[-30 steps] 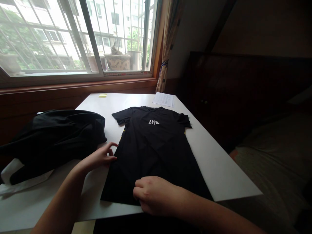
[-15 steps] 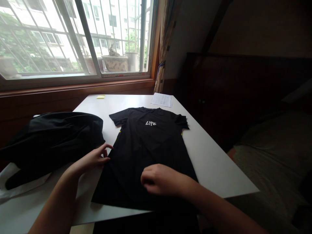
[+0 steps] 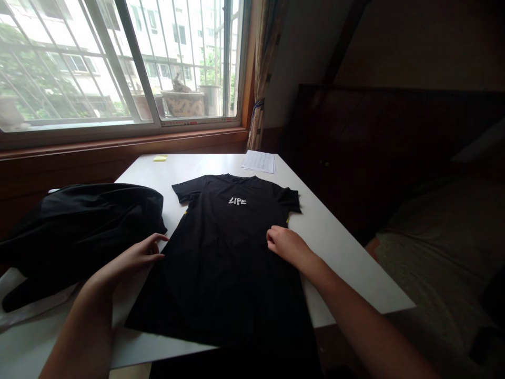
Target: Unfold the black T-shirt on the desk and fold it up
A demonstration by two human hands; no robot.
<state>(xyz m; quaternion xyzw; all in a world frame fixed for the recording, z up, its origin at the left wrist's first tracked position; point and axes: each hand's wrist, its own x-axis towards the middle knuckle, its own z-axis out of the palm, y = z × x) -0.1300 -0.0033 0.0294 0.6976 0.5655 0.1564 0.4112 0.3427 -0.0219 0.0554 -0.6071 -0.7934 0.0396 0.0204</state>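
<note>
A black T-shirt (image 3: 232,252) with a white print near its neckline lies spread on the white table (image 3: 351,273), its collar toward the window. At the shirt's left edge is my left hand (image 3: 148,250), thumb and fingers apart, fingertips by the fabric. My right hand (image 3: 286,243) rests over the shirt's right side, below the sleeve, with its fingers curled together; whether fabric is pinched in them is hidden.
A heap of black cloth (image 3: 87,226) covers the table's left side, with white fabric (image 3: 35,310) under it. Papers (image 3: 258,161) and a yellow note (image 3: 160,158) lie at the far edge, below the window (image 3: 118,63).
My right hand has moved up and to the right across the shirt. My left hand has shifted slightly left, and the shirt's lower left corner has spread outward to the left.
</note>
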